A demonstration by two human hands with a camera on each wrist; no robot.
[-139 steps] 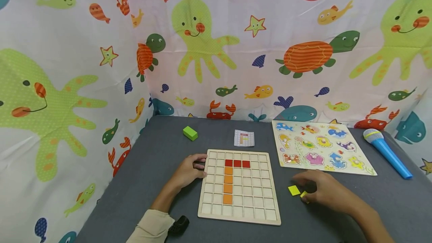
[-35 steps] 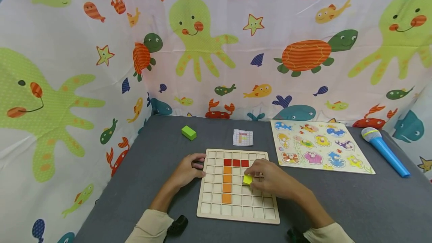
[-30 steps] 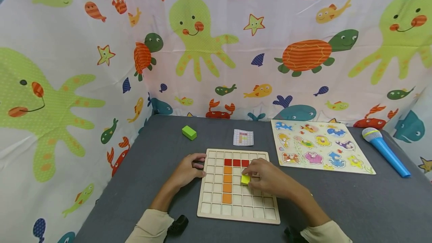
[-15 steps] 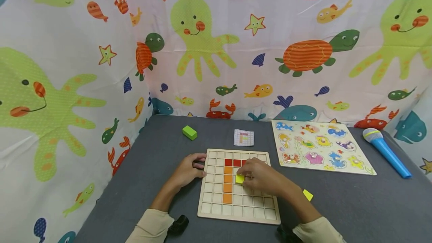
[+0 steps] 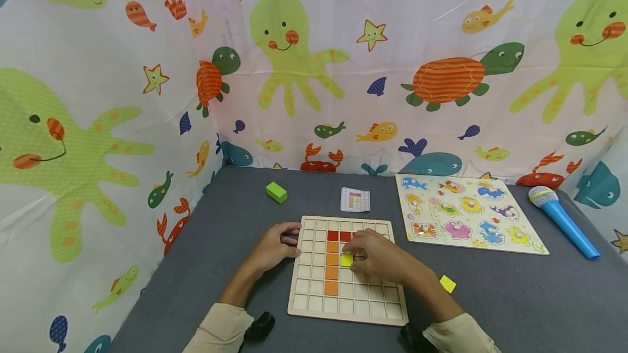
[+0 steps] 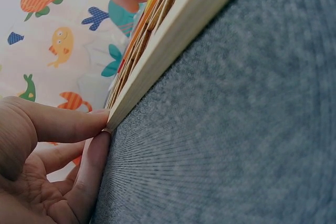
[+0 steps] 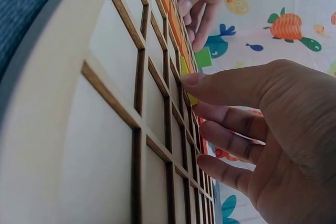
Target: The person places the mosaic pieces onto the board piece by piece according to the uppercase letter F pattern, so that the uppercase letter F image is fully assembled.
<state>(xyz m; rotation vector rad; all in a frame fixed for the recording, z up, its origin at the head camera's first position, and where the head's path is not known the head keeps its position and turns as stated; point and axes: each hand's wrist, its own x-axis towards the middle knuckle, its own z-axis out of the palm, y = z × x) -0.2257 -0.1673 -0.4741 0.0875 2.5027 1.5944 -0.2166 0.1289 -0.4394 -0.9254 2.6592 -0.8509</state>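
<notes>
A wooden grid board (image 5: 316,306) lies on the dark table with red tiles (image 5: 332,236) in a row and orange tiles (image 5: 331,273) in a column. My left hand (image 5: 272,248) holds the board's left edge, thumb and finger at its rim in the left wrist view. Over the board, my right hand (image 5: 380,256) pinches a yellow tile (image 5: 346,260) at a cell just right of the orange column. The right wrist view has the thumb against that yellow tile (image 7: 188,74); whether it lies fully in the cell I cannot tell. My right fingers hide part of the red row.
Another yellow tile (image 5: 447,284) lies right of the board. Behind it are a green block (image 5: 277,192) and a small pattern card (image 5: 355,200). A sea-animal puzzle board (image 5: 407,217) and a blue toy microphone (image 5: 569,227) sit at right. A printed curtain (image 5: 333,86) borders the table.
From beside the board, my right hand has brought a yellow tile over it, then left and down to a cell by the orange column. My left hand stays at the edge.
</notes>
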